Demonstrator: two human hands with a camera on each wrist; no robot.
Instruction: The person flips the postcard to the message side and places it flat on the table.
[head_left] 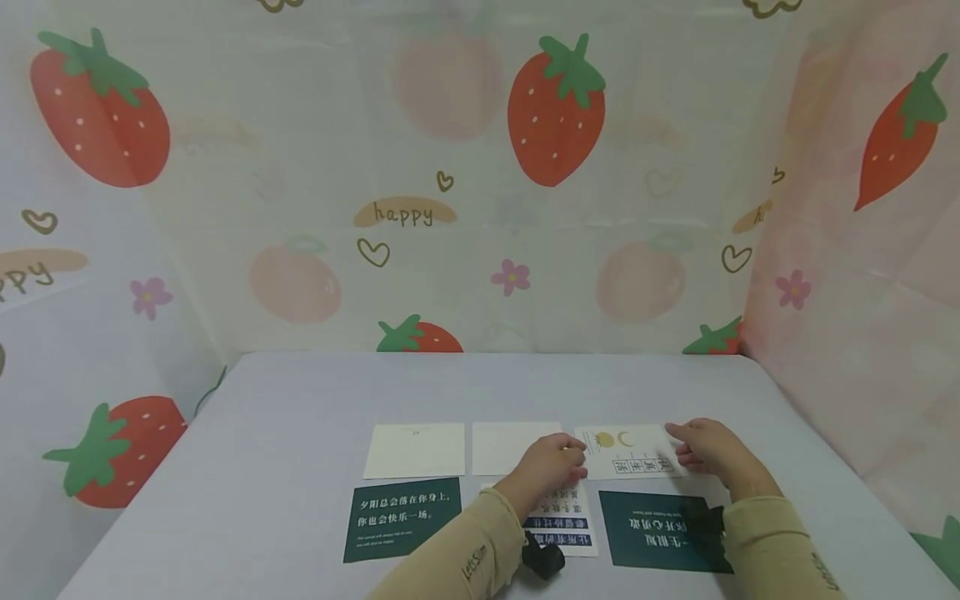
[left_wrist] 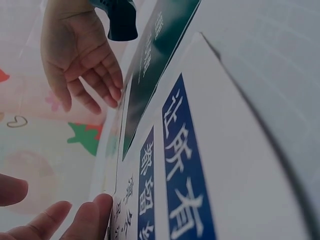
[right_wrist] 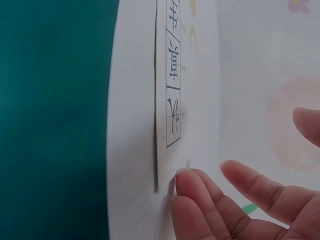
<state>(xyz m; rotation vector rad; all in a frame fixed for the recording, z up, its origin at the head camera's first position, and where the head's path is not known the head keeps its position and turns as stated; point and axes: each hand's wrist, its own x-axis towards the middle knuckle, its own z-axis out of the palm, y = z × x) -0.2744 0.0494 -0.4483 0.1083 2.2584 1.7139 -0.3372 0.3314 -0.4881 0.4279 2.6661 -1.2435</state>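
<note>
A white card with a sun and moon drawing and a row of boxed characters (head_left: 626, 462) lies at the right end of the back row, between my two hands. My left hand (head_left: 546, 468) is at its left edge, fingers loosely bent, with nothing seen in its grasp. At the card's right edge is my right hand (head_left: 716, 454); the right wrist view has its fingertips (right_wrist: 189, 182) right beside the card's corner, thumb apart. Under my left wrist lies a white card with dark blue text bands (head_left: 558, 533), partly hidden by the hand and sleeve.
Two plain white cards, one at left (head_left: 415, 452) and one in the middle (head_left: 498, 446), continue the back row. In front lie a left green card (head_left: 401, 521) and a right green card (head_left: 645, 537), the latter partly covered by my right wrist. A strawberry-patterned curtain (head_left: 480, 275) surrounds the white table (head_left: 300, 417).
</note>
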